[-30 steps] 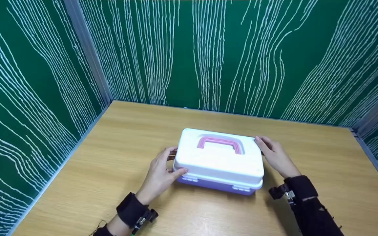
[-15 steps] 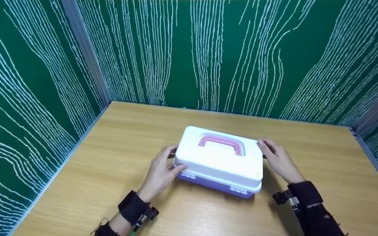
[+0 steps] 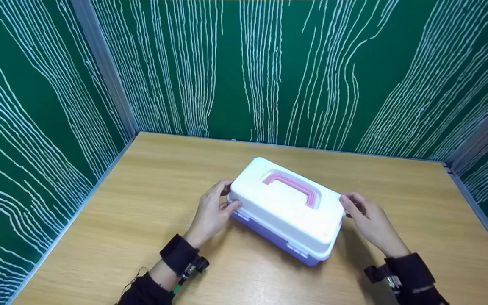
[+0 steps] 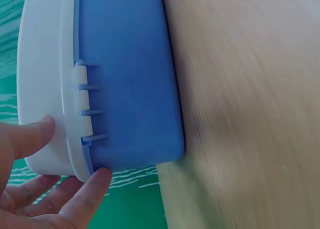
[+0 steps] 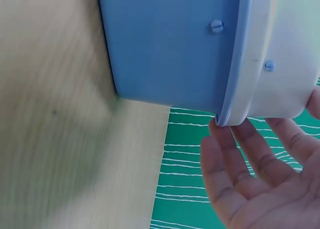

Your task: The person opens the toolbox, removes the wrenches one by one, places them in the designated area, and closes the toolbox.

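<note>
A plastic carry case (image 3: pixel 265 203) sits on the table, with a white lid, a purple-blue base and a pink handle (image 3: pixel 292 185) folded flat. Its lid is down, and the hinges (image 4: pixel 83 101) are on the side facing me. My left hand (image 3: pixel 212 214) grips the left end, thumb on the lid's near side and fingers round the corner. At the far right corner my right hand (image 3: pixel 373 222) holds the lid's edge, thumb on top. Its fingertips (image 5: pixel 220 129) meet the rim in the right wrist view. What the case contains is hidden.
The wooden table (image 3: pixel 151 178) is bounded by green panels (image 3: pixel 227 84) with wavy white lines at the back and sides. Grey posts (image 3: pixel 104 67) stand at the back corners. Each wrist wears a black band (image 3: pixel 179 255) with a small camera.
Between both hands the case has turned clockwise on the table. Its right end has come nearer to me and its left end has gone farther away. The right hand has shifted right and nearer.
</note>
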`<state>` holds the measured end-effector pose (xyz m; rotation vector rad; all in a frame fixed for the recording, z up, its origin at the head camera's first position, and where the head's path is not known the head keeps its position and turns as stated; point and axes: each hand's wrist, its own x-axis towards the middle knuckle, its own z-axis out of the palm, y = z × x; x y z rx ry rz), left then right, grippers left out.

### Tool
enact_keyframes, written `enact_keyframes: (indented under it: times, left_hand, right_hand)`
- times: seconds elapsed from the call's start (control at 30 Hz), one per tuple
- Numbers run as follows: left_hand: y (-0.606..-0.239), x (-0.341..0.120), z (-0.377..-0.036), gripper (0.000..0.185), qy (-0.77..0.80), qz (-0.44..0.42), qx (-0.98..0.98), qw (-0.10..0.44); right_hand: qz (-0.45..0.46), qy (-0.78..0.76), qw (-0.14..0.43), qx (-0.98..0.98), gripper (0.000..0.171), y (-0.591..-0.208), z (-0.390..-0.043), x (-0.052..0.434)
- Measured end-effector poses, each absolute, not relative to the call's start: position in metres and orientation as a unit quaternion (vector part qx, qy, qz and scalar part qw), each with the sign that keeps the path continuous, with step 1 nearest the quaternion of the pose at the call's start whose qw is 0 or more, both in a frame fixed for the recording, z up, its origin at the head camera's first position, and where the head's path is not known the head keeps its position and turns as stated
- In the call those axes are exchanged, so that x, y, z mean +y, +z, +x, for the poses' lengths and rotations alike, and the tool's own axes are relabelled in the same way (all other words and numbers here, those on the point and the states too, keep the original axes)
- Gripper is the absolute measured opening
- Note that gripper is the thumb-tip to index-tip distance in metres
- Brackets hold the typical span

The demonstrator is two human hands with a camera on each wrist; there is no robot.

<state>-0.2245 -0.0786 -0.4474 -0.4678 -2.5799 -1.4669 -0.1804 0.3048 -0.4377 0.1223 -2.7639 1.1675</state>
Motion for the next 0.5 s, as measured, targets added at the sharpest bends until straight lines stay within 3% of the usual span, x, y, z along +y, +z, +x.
enact_keyframes:
  times: [0.5]
  left_hand:
    - [-0.446, -0.05, -0.25, 0.044, -0.493, -0.14, -0.855, 0.076]
  right_hand:
    - [0.028, 0.359, 0.072, -0.93, 0.037, -0.431, -0.133, 0.302]
